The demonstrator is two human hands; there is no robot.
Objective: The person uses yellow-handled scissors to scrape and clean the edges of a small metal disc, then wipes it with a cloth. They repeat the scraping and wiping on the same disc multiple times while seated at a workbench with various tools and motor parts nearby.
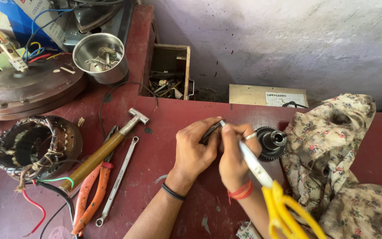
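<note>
My left hand [195,148] grips a dark metal shaft piece [209,132] over the red workbench [164,115]. My right hand [235,155] holds yellow-handled scissors [284,208], their white blades pointing up to the shaft between my fingers. A black toothed gear with a metal hub [271,142] sits just right of my right hand, apparently on the same shaft. Whether the gear rests on the bench is hidden by my hands.
A flowered cloth [337,163] lies right of the gear. To the left lie a wooden-handled hammer [105,152], orange pliers [91,194], a spanner [118,181] and a wound motor stator [34,148]. A steel bowl [100,55] and fan motor housing [23,90] stand at the back left.
</note>
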